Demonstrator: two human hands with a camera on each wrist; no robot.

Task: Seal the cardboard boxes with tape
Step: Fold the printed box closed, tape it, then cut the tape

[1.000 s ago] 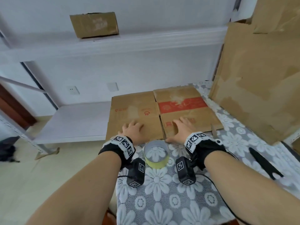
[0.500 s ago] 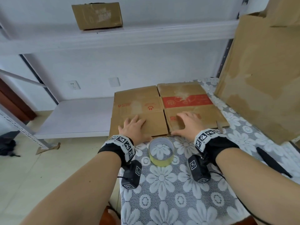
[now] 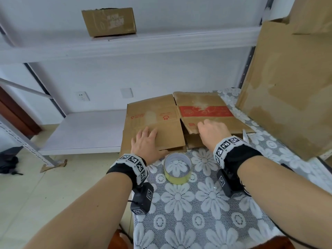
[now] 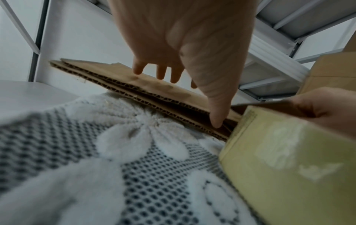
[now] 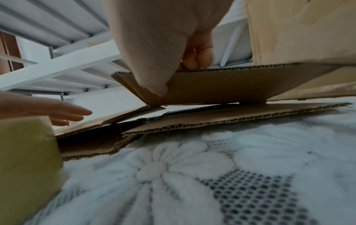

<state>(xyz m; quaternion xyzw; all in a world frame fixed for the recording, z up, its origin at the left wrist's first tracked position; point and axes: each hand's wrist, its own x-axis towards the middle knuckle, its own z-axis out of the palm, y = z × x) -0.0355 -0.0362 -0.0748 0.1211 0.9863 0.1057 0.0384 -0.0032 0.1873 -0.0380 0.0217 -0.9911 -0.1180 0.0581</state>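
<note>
Nearest to us, our two forearms reach out over the surface (image 3: pixel 206 221), which is spread with a grey mesh cloth patterned in white flowers. Each wrist wears a black band with coded markers and a small camera hanging below it.

Just past the wrists, between them, a roll of yellowish tape (image 3: pixel 177 168) stands on the cloth on one flat end, its open core facing up. It sits just in front of the near edge of the flattened cardboard box (image 3: pixel 154 123), apart from both hands.

Our left hand (image 3: pixel 146 143) lies flat on the box's left panel, fingers straight and spread, the thumb down at the corrugated near edge. Our right hand (image 3: pixel 212 131) pinches the near edge of the right panel (image 5: pixel 231 85), thumb beneath and fingers curled over the top, and that layer stands lifted clear of the layer below it. This panel carries a red printed band (image 3: pixel 205 111).

To the right, a large brown carton (image 3: pixel 287 78) stands upright on the surface, just beside the flattened box. Beyond the surface's far left corner, a low white shelf (image 3: pixel 84 130) of a metal rack runs along the white wall, which carries a socket (image 3: pixel 82 96) and a switch plate (image 3: pixel 126 92). Higher up, a small cardboard box (image 3: pixel 108 21) rests on the upper shelf. Pale floor tiles (image 3: pixel 36 186) show at the left.
</note>
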